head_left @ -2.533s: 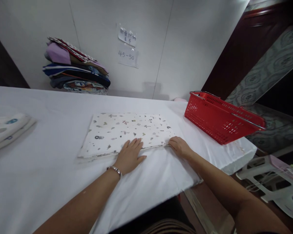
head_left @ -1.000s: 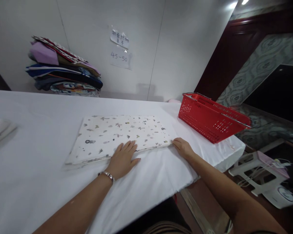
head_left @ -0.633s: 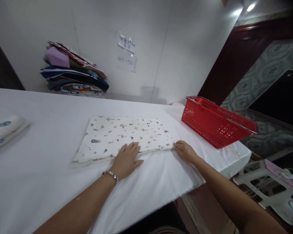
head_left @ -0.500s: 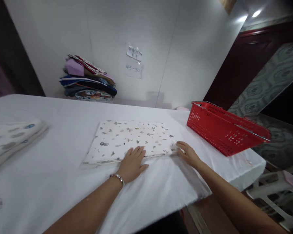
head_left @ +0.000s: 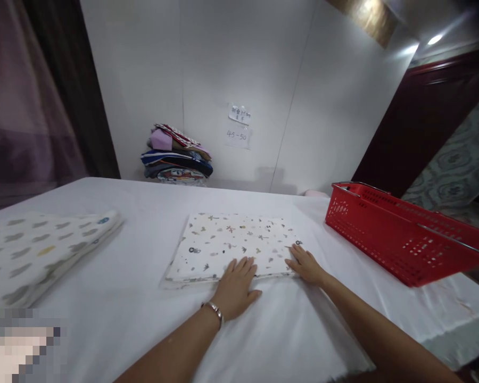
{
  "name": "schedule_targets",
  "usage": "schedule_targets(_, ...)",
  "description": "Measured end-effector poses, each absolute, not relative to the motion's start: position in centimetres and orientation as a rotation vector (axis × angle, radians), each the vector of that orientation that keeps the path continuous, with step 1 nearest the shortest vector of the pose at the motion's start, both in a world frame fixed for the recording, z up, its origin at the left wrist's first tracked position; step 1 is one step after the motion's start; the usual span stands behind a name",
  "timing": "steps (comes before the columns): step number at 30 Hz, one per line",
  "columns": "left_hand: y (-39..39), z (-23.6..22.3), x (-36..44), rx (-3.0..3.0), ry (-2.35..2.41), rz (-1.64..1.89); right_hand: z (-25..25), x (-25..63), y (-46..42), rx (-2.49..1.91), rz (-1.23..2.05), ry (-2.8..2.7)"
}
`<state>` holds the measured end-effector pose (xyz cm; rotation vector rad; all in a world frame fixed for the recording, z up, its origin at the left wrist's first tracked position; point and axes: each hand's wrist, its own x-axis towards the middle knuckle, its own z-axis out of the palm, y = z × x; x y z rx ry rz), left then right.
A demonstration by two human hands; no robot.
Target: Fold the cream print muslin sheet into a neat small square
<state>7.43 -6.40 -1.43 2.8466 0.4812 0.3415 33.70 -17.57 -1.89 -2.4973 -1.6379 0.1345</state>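
Observation:
A folded white cloth (head_left: 227,239) printed with small palms and leaves lies flat in front of me on the white-covered table (head_left: 139,319). Pressed on its near edge is my left hand (head_left: 236,287), fingers stretched out, a bracelet (head_left: 214,311) at the wrist. My right hand (head_left: 307,266) rests on the cloth's near right corner, its fingers spread and flat. Neither hand grips anything. Layers of fabric show along the cloth's near edge.
Another folded cloth (head_left: 59,239) with grey heart-like spots lies at the left. A red basket (head_left: 383,234) with metal handles stands on the right. Against the wall sits a stack of folded fabrics (head_left: 178,154), near paper notes (head_left: 238,136). A pixelated patch covers the lower left corner.
The view has turned left and up, so the table's things appear shifted right and lower. My right hand has moved from the cloth's right edge onto its corner; my left hand stays in place.

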Motion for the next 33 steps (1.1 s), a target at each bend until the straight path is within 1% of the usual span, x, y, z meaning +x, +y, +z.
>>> schedule_targets(8, -6.5, -1.3, 7.3, 2.808, 0.500, 0.319, -1.0, 35.1, -12.3, -2.540, 0.017, -1.570)
schedule_targets(16, -6.5, -2.4, 7.1, 2.782, 0.455, 0.406, -4.6, 37.6, -11.7, -2.606, -0.078, -1.600)
schedule_targets(20, -6.5, -2.3, 7.0, 2.765, 0.456, 0.390, -5.2, 37.7, -11.8, -2.601, -0.152, -1.622)
schedule_targets(24, -6.8, -1.1, 6.6, 2.700, 0.463, 0.367, -5.1, 37.5, -11.8, -2.596, -0.175, -1.606)
schedule_targets(28, -6.1, 1.5, 6.5, 2.577, 0.575, 0.297, -4.6, 37.2, -11.6, -2.590, -0.141, -1.617)
schedule_targets(33, -0.6, 4.3, 7.2, 2.616, 0.851, 0.210, -3.6, 36.5, -11.4, -2.603, -0.046, -1.559)
